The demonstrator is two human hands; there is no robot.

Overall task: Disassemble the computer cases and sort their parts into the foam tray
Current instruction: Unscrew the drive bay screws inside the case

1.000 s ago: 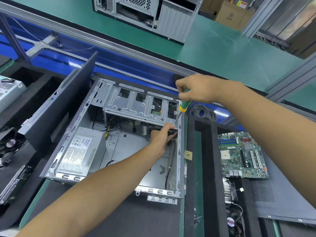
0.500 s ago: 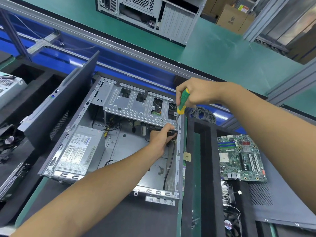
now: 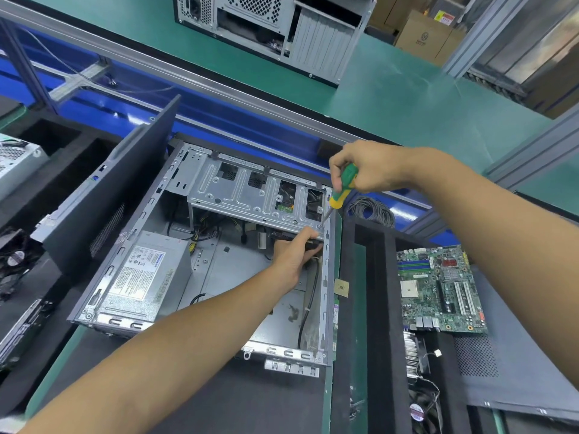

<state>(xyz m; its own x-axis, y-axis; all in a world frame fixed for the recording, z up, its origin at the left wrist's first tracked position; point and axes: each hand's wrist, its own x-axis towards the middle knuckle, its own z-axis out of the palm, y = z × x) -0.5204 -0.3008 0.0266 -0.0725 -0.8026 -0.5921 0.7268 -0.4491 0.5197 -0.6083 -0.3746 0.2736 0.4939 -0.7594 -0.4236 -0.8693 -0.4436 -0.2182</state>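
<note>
The open computer case lies on its side mid-bench, a grey power supply in its left half. Inside, beneath the drive cage, the left hand curls around a dark part. The right hand grips a green-yellow screwdriver, tip at the cage's corner. The foam tray at right holds a motherboard.

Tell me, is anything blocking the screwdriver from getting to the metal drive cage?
Nothing visible blocks it. The right hand grips the screwdriver, whose tip already reaches the drive cage at its right corner. The left hand reaches underneath, not in the way.
</note>
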